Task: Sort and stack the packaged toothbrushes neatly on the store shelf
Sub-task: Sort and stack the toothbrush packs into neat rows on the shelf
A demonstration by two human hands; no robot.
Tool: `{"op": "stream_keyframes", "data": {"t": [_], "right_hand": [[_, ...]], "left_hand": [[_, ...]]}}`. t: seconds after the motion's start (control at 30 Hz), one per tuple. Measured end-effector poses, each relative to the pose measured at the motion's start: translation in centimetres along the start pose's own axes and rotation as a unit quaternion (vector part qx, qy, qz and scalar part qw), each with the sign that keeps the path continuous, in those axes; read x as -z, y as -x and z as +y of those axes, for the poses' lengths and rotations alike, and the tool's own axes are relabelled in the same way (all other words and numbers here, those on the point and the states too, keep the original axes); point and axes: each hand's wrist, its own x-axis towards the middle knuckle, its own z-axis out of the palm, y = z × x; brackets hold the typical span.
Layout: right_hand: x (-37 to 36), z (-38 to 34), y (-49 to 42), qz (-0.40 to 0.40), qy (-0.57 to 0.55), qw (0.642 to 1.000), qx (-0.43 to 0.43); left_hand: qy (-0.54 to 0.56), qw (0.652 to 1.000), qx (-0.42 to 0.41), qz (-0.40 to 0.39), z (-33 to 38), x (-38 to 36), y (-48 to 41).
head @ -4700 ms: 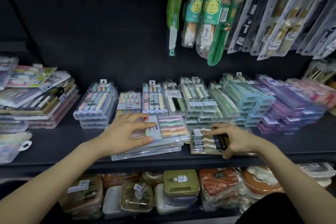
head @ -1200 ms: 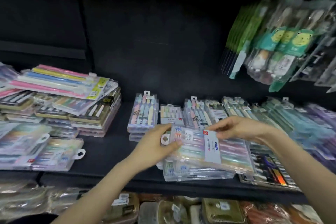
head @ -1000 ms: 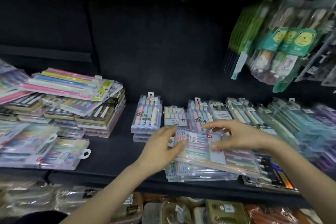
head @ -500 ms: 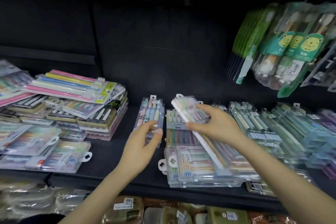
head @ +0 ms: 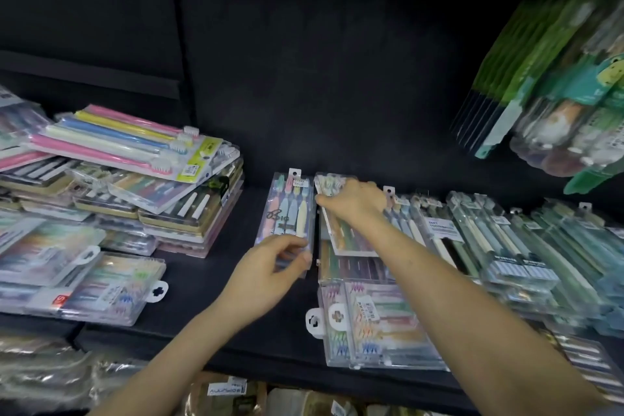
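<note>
My right hand [head: 354,203] grips the far end of a clear multicolour toothbrush pack [head: 351,240] that lies tilted on the short stack at the back of the black shelf [head: 209,324]. My left hand [head: 270,273] pinches the near end of a narrow pastel four-brush pack [head: 287,213] on top of its own small stack just to the left. In front of my right arm lies a stack of wide clear packs [head: 374,328] with coloured bristles.
A tall untidy pile of mixed packs [head: 135,179] fills the left side, with wide clear packs [head: 84,284] in front of it. Rows of green and blue packs [head: 526,246] run to the right. Hanging toothbrush packs [head: 557,105] dangle at the upper right. Bagged goods sit below.
My right hand carried the wide multicolour pack from the front stack to the back and laid it there. My left hand let go of it and took hold of the pastel pack.
</note>
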Motion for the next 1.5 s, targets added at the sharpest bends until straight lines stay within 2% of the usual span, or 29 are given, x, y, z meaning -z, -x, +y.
{"op": "stream_keyframes", "data": {"t": [0.1,0.27,0.33,0.4,0.43,0.5,0.57,0.6,0.7,0.8,0.9,1.0,1.07,1.13,1.2,1.33,1.43,1.5], "right_hand": [[-0.9,-0.4,-0.6,-0.048,-0.018,0.998,-0.02],[-1.7,0.5,-0.3,-0.087,0.059,0.994,-0.024],[-0.7,1.2,0.5,-0.087,0.041,0.995,0.004],[1.4,2.7,2.1,-0.092,-0.012,0.992,0.08],[2.6,3.9,3.3,-0.116,-0.052,0.983,0.134],[5.3,6.8,6.5,-0.241,-0.11,0.932,0.247],[6.9,9.4,10.2,-0.349,-0.064,0.876,0.327],[6.9,10.6,11.6,-0.36,-0.022,0.864,0.352],[5.2,12.4,14.2,-0.272,0.068,0.884,0.373],[5.8,12.4,14.2,-0.216,0.002,0.915,0.341],[7.3,10.9,11.8,-0.09,-0.098,0.956,0.261],[6.8,7.0,7.4,0.014,-0.119,0.984,0.131],[5.6,4.2,4.5,0.013,-0.093,0.993,0.067],[4.0,2.2,2.4,0.004,-0.063,0.997,0.034],[2.1,1.1,1.0,-0.001,-0.037,0.999,0.02],[-0.4,0.3,-0.6,-0.013,0.015,1.0,0.004],[-0.3,0.2,-0.4,-0.019,0.052,0.998,0.013],[1.0,1.4,1.4,0.017,0.038,0.998,0.052]], "left_hand": [[0.015,1.0,0.003,-0.016,-0.1,0.2,-0.1],[0.05,0.997,0.009,-0.055,0.1,0.4,0.1],[0.055,0.996,0.016,-0.07,0.1,0.4,0.3],[0.061,0.994,0.022,-0.088,0.1,0.3,0.7],[0.065,0.993,0.025,-0.098,0.2,0.2,0.9],[0.08,0.987,0.033,-0.135,0.3,-0.1,1.5],[0.082,0.979,0.045,-0.183,0.2,-0.4,2.4],[0.068,0.976,0.046,-0.202,0.1,-0.5,2.7],[0.057,0.973,0.048,-0.218,0.1,-0.8,3.3],[0.095,0.976,0.063,-0.183,0.6,-0.9,3.4],[0.09,0.987,0.053,-0.126,0.8,-0.4,3.2],[0.056,0.997,0.029,-0.053,0.8,0.2,2.6],[0.007,1.0,0.005,0.014,0.7,0.6,2.1],[-0.088,0.992,-0.016,0.086,0.3,1.0,1.3],[-0.124,0.985,0.014,0.118,-0.4,1.4,0.0],[-0.028,0.985,0.154,0.07,-1.7,1.2,-2.9],[0.064,0.982,0.173,0.049,-2.3,0.6,-4.5],[0.092,0.98,0.172,0.034,-2.8,0.2,-5.1]]}}
